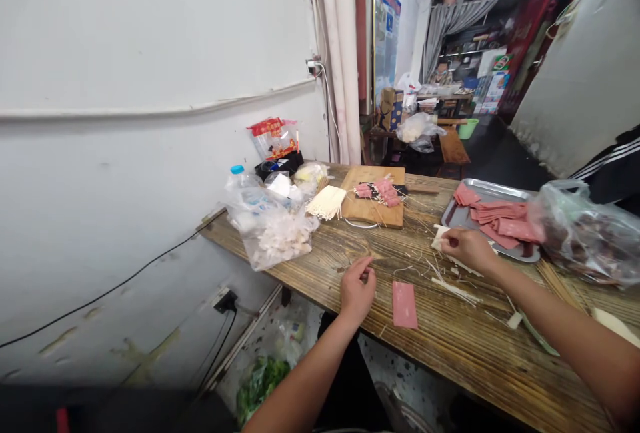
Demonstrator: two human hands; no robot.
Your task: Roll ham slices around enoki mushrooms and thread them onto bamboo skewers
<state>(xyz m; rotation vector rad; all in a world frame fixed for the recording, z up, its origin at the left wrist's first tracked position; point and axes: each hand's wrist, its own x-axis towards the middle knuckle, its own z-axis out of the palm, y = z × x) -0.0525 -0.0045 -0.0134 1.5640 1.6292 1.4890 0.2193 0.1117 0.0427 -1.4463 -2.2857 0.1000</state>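
My right hand (470, 250) is pinched at the end of a pale clump of enoki mushrooms (437, 239), beside the metal tray. My left hand (358, 289) hovers near the table's front edge, fingers loosely curled and apart, with nothing visible in it. Between the hands, a flat pink meat slice (405, 304) lies on the wood. Loose enoki strands (456, 291) are scattered to its right. More pink slices (505, 218) are piled on the tray (455, 221). Pink rolls on skewers (386, 191) rest across a knife on the cutting board (373, 214).
A fanned enoki bundle (326, 202) lies left of the board. Plastic bags (280, 236) and a blue-capped bottle (237, 171) crowd the left end by the wall. On the right, a full clear bag (590, 236) overlaps the tray. Bamboo skewers (560, 283) lie below it.
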